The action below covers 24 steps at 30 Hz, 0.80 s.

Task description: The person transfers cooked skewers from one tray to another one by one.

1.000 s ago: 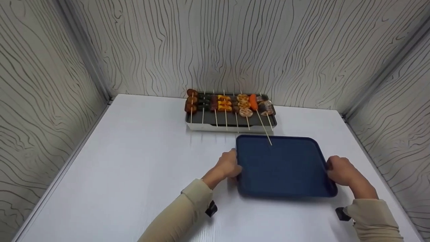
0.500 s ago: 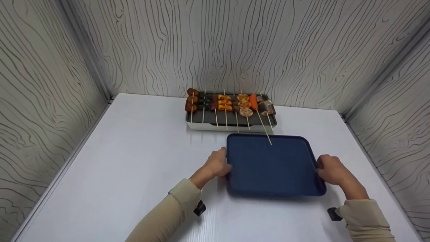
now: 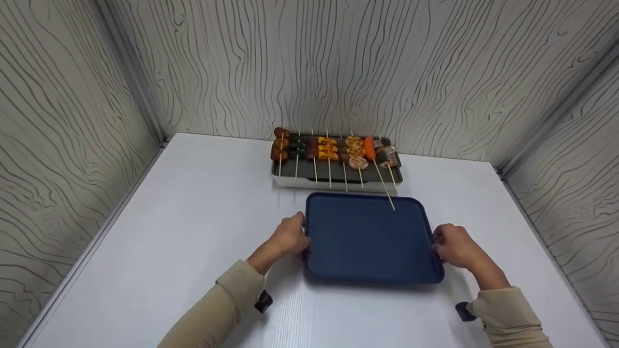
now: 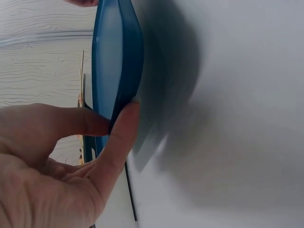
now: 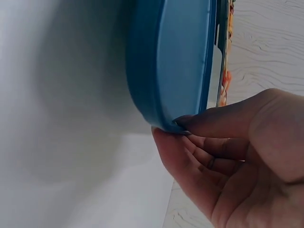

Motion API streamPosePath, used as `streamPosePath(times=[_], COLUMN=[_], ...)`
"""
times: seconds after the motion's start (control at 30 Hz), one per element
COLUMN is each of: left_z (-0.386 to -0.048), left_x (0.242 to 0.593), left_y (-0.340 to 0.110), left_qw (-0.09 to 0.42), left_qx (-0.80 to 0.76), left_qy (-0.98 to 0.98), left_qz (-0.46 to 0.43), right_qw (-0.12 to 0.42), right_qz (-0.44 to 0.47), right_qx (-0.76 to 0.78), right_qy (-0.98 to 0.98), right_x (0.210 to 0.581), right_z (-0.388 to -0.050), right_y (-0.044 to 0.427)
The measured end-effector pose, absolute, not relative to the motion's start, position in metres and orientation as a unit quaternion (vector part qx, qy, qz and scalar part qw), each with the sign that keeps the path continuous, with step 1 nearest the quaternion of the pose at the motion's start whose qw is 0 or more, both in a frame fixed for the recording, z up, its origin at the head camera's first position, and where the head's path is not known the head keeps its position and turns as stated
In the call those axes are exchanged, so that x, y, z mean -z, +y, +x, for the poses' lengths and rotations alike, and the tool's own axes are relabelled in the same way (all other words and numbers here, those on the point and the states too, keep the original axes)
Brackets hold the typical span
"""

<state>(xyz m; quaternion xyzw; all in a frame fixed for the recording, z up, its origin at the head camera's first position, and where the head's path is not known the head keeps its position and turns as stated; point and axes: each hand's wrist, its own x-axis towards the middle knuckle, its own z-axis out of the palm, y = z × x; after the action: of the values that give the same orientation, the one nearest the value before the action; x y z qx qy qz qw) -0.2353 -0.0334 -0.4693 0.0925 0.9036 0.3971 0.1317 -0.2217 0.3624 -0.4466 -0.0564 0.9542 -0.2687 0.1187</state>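
Blue tray: the rectangular tray (image 3: 367, 241) is in front of the grill, between the person's two hands, with its open side up and its rim all round; the wrist views show a broad shadow beneath it, and its near edge looks raised off the bench.
Tray's long axis: runs left to right across the person's front, roughly parallel to the grill's own length; the short sides face the hands, one long side faces the grill and the other the person.
Left hand: the left hand (image 3: 289, 237) pinches the left short side, thumb over the rim and a finger against the outside.
Right hand: the right hand (image 3: 457, 245) pinches the right short side likewise, near the middle, thumb on the rim and fingers outside.
Grill: a low white-sided grill (image 3: 333, 184) with a dark plate, just beyond the tray near the back wall (image 3: 309, 63).
Skewers: a row of skewers (image 3: 328, 149) lies side by side on the plate, sticks pointing toward the person.
Orange skewer: the orange piece (image 3: 369, 148) sits on a slanted stick whose end overlaps the tray's far edge in the head view; whether they touch cannot be told.
Bench: a white bench (image 3: 208, 203).
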Motion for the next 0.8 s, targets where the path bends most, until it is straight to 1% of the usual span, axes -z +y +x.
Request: streamPosePath(times=[0.4, 0.6, 0.8], left_z=[-0.232, -0.234, -0.235], left_x=[0.474, 0.48, 0.487], left_y=[-0.068, -0.078, -0.085], left_qw=[0.112, 0.091, 0.096], left_qx=[-0.404, -0.385, -0.378], left_qy=[0.905, 0.915, 0.917], left_qz=[0.07, 0.079, 0.078], right_qw=[0.108, 0.098, 0.092], right_qz=[-0.064, -0.063, -0.071], right_qx=[0.293, 0.297, 0.295], right_qy=[0.948, 0.948, 0.948], right_x=[0.458, 0.466, 0.47], right_z=[-0.226, -0.228, -0.23], right_y=[0.328, 0.318, 0.311])
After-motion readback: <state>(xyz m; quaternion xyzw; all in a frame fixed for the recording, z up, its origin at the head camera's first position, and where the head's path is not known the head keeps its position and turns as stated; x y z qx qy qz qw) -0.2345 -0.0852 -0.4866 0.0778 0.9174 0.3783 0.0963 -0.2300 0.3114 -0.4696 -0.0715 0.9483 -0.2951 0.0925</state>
